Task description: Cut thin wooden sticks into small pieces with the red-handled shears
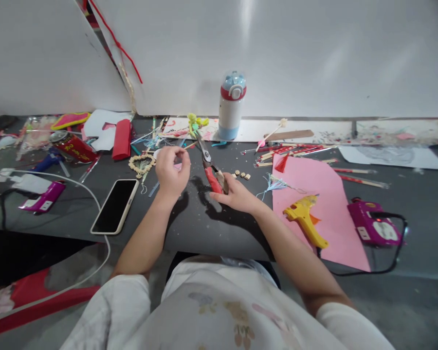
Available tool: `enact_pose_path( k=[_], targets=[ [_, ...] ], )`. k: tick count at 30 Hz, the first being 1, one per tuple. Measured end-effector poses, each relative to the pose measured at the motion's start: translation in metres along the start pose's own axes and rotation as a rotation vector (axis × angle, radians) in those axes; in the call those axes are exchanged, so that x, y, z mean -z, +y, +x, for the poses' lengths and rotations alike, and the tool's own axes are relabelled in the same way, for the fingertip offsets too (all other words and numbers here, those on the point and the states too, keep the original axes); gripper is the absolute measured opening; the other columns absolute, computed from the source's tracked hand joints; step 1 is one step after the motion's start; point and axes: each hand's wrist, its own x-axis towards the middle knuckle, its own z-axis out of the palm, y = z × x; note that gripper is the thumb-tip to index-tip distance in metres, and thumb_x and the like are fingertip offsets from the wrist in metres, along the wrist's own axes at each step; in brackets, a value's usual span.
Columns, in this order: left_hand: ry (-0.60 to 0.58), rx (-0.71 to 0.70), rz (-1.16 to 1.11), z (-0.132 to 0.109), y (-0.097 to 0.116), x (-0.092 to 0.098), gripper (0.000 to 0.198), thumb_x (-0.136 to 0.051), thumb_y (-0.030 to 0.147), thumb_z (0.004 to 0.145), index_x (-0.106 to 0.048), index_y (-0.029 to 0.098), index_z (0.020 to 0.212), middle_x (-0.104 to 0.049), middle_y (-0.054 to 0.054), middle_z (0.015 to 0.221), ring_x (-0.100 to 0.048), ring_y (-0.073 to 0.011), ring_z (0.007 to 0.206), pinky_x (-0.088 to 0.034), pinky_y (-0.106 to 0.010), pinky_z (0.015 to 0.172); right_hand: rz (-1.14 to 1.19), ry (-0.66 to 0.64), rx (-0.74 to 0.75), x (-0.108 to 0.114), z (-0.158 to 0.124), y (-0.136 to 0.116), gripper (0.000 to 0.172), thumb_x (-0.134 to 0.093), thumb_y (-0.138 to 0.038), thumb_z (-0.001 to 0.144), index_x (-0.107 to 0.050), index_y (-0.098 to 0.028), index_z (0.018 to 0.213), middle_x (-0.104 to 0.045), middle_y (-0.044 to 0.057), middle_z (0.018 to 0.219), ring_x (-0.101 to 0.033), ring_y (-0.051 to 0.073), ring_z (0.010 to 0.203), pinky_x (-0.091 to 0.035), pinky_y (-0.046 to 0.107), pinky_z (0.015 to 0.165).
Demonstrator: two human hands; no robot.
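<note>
My left hand [173,170] is raised over the dark table, thumb and fingers pinched on a thin stick [191,145] that points right toward the scissors. My right hand [237,193] is wrapped round the red handles of the scissors [210,176], whose metal blades point up and away, near the stick's tip. Just beyond the blades sit a small green piece [194,127] and yellow-green fuzzy bits [197,119]. Several small beige pieces [242,175] lie right of the scissors. A heart-shaped beige ring [141,166] rests left of my left hand.
A bottle [229,109] stands at the back by the white partition. On the right, a yellow glue gun [306,218] lies on pink paper [337,209] near a purple box [374,223]. Left are a phone [115,206], a cable, a red can [75,147] and a red packet [122,139].
</note>
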Motion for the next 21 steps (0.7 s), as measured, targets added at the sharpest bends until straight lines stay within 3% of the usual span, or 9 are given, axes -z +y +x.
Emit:
enact_pose_path(
  k=[2, 6, 14, 21],
  targets=[
    [0.061, -0.158, 0.106, 0.006, -0.004, 0.005, 0.024, -0.050, 0.038, 0.086, -0.063, 0.019, 0.093, -0.061, -0.007, 0.093, -0.056, -0.0194, 0.094, -0.042, -0.036, 0.088, -0.026, -0.018, 0.033, -0.001, -0.002, -0.001, 0.050, -0.061, -0.054, 0.072, -0.041, -0.018, 0.101, -0.048, -0.003, 0.074, -0.046, 0.011, 0.062, -0.039, 0.026, 0.059],
    [-0.025, -0.292, 0.134, 0.010, -0.011, 0.005, 0.020, -0.049, 0.030, 0.087, -0.062, 0.020, 0.099, -0.065, -0.006, 0.093, -0.059, -0.0185, 0.093, -0.044, -0.036, 0.086, -0.104, -0.016, 0.116, -0.004, -0.005, -0.002, 0.047, -0.060, -0.052, 0.073, -0.041, -0.018, 0.100, -0.053, 0.000, 0.082, -0.050, 0.013, 0.067, -0.042, 0.028, 0.063],
    [-0.030, -0.220, -0.036, 0.006, -0.014, 0.001, 0.014, -0.048, 0.020, 0.085, -0.062, 0.019, 0.087, -0.060, 0.000, 0.074, -0.057, -0.0116, 0.071, -0.046, -0.026, 0.066, -0.297, 0.096, 0.230, -0.005, -0.004, 0.002, 0.060, -0.064, -0.045, 0.071, -0.039, -0.014, 0.115, -0.058, 0.011, 0.098, -0.058, 0.022, 0.085, -0.046, 0.035, 0.074],
    [0.027, -0.224, -0.177, 0.005, -0.010, 0.002, 0.017, -0.048, 0.015, 0.082, -0.062, 0.021, 0.089, -0.063, 0.000, 0.083, -0.061, -0.0126, 0.082, -0.049, -0.028, 0.074, -0.420, 0.167, 0.361, -0.005, 0.000, 0.009, 0.068, -0.064, -0.044, 0.072, -0.035, -0.010, 0.122, -0.057, 0.017, 0.105, -0.056, 0.029, 0.099, -0.047, 0.041, 0.078]
  ],
)
